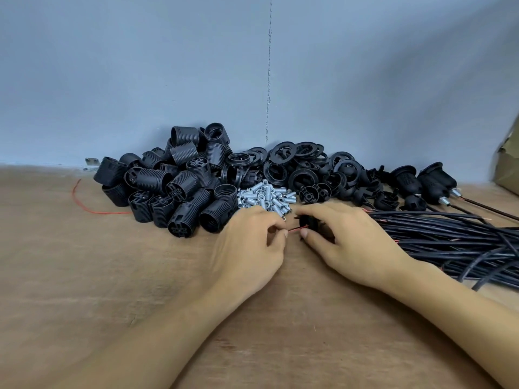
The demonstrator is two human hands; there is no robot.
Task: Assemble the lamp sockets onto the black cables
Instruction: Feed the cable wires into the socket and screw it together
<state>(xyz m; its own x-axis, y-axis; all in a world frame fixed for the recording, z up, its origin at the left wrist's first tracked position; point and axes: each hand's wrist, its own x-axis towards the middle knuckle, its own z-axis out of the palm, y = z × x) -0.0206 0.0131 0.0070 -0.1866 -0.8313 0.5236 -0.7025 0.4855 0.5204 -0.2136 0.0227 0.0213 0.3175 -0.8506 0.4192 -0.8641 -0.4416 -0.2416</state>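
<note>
At the middle of the worktop [84, 276], the left hand [247, 245] pinches a red wire [297, 228]; the right hand [354, 245] grips a black socket part [309, 223].

The table [84, 276] was matt, grainy wood. Left of centre, the sockets [157, 178] were black ribbed plastic with a dull sheen; the rings [273, 155] looked glossier. The tubes [266, 196] were bright threaded metal. At right, the cables [449, 237] had smooth, faintly shiny black sheaths.
</note>
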